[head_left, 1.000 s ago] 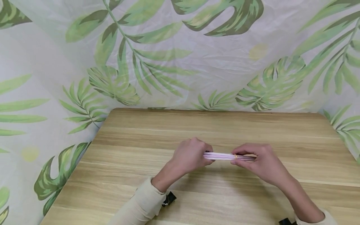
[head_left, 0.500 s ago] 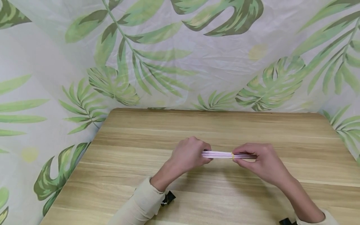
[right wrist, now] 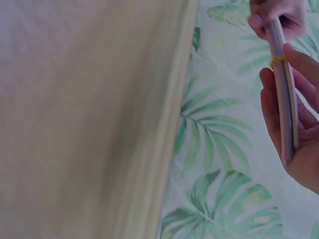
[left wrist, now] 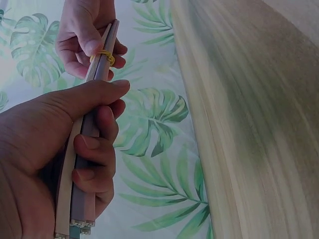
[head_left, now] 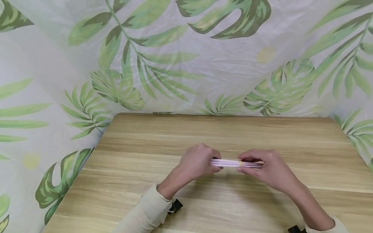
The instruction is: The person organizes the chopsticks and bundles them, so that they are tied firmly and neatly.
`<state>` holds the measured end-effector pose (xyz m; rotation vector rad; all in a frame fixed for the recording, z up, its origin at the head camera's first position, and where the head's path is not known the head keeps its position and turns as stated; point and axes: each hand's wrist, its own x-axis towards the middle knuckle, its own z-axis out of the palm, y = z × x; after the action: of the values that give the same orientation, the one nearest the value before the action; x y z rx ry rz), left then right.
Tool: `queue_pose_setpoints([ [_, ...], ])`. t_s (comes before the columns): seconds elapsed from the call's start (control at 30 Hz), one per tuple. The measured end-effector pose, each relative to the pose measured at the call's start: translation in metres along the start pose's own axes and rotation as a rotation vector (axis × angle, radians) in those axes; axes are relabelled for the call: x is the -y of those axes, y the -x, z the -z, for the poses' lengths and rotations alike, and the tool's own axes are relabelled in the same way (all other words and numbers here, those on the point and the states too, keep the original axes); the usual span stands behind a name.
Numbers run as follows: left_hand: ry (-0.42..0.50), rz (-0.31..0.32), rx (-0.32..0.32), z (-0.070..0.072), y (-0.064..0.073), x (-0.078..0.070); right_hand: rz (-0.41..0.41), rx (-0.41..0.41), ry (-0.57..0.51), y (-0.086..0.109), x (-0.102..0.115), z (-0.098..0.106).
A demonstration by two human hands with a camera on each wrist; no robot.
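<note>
My left hand point(head_left: 198, 161) grips one end of a bundle of thin, flat, pale pink and lavender strips point(head_left: 227, 162), held level above the table. The left wrist view shows the thumb lying along the strips point(left wrist: 78, 174) and the fingers curled round them; their cut ends stick out below the palm. A yellow rubber band point(head_left: 241, 163) circles the bundle near its other half. My right hand point(head_left: 271, 166) pinches at this band, thumb on the near side and a finger on the far side. The bundle's right end lies toward the right palm, as the right wrist view shows.
A wood-grain table point(head_left: 140, 139) spreads under both hands. Behind it and at its sides hangs a pale cloth point(head_left: 227, 64) printed with green leaves. Black wrist camera mounts point(head_left: 175, 206) sit at the sleeve cuffs point(head_left: 157, 200).
The rubber band has shifted slightly left along the bundle, together with the right fingertips. The left hand keeps its grip almost in place.
</note>
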<state>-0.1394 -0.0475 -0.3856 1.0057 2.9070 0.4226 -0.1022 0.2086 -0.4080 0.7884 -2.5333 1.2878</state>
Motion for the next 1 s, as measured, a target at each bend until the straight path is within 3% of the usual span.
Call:
queue_pose_setpoints([
  [0.1,0.025,0.007,-0.001,-0.001,0.000,0.002,-0.013,0.022,0.014,0.001,-0.002,0.006],
  [0.27,0.032,0.013,0.001,-0.001,0.000,0.003,0.046,0.030,0.005,0.000,-0.005,0.005],
  [0.47,-0.012,0.008,-0.003,-0.001,-0.001,0.000,0.085,-0.033,-0.003,0.000,-0.003,-0.004],
  [0.6,-0.054,-0.014,-0.001,-0.004,-0.002,-0.003,0.098,-0.023,-0.036,0.001,0.000,-0.009],
  [1.0,-0.010,0.004,0.001,-0.005,-0.001,0.000,0.049,0.023,0.017,0.001,-0.003,-0.002],
])
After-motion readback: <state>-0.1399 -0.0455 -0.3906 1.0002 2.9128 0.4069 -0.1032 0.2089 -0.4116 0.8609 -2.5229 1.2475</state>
